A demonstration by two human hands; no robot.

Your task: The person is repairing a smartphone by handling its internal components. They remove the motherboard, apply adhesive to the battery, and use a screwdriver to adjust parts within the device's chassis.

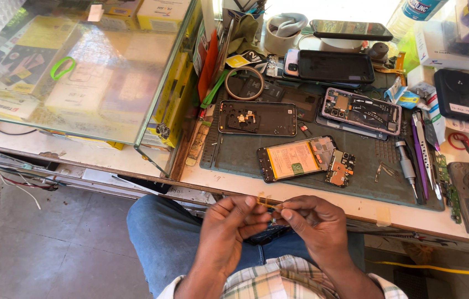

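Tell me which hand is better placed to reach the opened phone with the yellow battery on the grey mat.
Probably the right hand: it sits almost straight below the opened phone with the yellow battery. The left hand is farther left. Both pinch a thin amber strip, so either would have to let go first.

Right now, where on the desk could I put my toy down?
Bare spots: the mat's front-left corner, below the black phone back, and the white desk edge in front of the mat. The right side is crowded with tools, and opened phones fill the middle.
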